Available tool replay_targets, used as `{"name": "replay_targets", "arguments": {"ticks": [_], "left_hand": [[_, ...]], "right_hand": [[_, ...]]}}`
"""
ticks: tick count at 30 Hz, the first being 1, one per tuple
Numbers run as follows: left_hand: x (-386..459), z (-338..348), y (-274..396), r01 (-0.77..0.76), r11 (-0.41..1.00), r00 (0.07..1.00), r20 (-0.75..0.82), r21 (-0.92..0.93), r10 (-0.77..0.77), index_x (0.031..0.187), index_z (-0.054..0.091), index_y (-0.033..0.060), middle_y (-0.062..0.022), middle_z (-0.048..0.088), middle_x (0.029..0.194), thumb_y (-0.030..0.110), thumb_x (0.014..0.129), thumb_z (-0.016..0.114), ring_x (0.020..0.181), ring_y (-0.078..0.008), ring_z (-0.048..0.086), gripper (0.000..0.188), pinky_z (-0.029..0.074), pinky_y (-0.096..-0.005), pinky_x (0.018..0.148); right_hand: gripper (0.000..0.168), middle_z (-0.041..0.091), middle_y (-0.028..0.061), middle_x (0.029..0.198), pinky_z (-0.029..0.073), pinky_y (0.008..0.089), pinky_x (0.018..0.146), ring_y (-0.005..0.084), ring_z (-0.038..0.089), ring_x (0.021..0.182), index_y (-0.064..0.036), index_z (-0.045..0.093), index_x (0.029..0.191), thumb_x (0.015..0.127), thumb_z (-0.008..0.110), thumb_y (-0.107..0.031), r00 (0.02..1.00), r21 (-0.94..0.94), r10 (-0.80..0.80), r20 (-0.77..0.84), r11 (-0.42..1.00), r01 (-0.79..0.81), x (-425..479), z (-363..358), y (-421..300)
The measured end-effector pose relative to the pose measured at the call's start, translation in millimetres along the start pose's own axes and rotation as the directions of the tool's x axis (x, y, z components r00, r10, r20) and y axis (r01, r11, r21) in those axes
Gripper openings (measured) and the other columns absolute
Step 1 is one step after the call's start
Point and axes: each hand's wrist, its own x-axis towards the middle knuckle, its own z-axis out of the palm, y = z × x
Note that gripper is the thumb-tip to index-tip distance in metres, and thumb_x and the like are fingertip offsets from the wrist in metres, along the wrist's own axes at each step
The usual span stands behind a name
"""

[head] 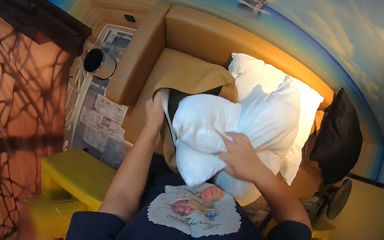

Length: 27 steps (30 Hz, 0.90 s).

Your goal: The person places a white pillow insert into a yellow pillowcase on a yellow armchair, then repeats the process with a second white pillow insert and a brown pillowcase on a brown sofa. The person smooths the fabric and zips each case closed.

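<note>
A tan cushion cover (199, 77) with a dark lining lies on the seat in front of me, its mouth facing my body. Part of a white pillow (203, 118) bulges out of that mouth, and I cannot tell how much of it is inside. At the left side of the opening, my left hand (155, 112) grips the cover's edge, its fingertips hidden under the fabric. My right hand (241, 157) is on the right part of the white pillow, gripping its creased fabric; some fingers are blurred.
More white pillows (269, 110) are heaped to the right on the tan sofa (199, 29). A black bag (339, 141) stands at the sofa's right end. To the left are a cylindrical bin (104, 65), a yellow step stool (79, 169) and a patterned curtain (21, 91).
</note>
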Motion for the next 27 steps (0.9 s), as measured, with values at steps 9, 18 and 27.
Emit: {"name": "replay_targets", "arguments": {"ticks": [9,18,27], "left_hand": [[-37.1,-0.7,25.5,-0.300,0.725,0.951,0.250,0.620,0.180,0.087,0.067,-0.0012,-0.0256,0.065,0.082,0.033,0.088,0.063,0.081,-0.0448,0.063,0.034,0.048,-0.0478,0.070],[-55.3,8.4,2.6,-0.591,0.586,0.803,0.476,0.555,0.359,0.082,0.062,0.0047,-0.0203,0.064,0.082,0.027,0.081,0.068,0.081,-0.0427,0.062,0.023,0.049,-0.0493,0.069],[-50.6,22.3,0.6,-0.567,0.468,0.823,0.489,0.678,0.288,0.090,0.060,0.0059,-0.0171,0.064,0.090,0.020,0.076,0.074,0.088,-0.0384,0.062,0.024,0.050,-0.0466,0.075]], "right_hand": [[0.014,0.061,0.0189,0.122,0.041,0.0434,0.083,0.0354,0.052,0.097,-0.005,0.069,0.070,0.064,0.071,-0.018,0.995,-0.205,0.095,-0.009,0.974,-0.095,58.3,63.6,31.6],[0.036,0.055,0.0218,0.120,0.037,0.0468,0.091,0.0392,0.046,0.115,-0.006,0.076,0.092,0.064,0.075,-0.028,0.966,-0.273,0.220,0.139,0.946,-0.176,69.5,102.0,36.8],[0.068,0.036,0.0201,0.149,0.015,0.0563,0.118,0.0413,0.020,0.145,-0.004,0.061,0.128,0.067,0.079,-0.028,0.810,-0.317,0.423,-0.406,0.766,-0.560,118.1,161.0,115.0]]}}
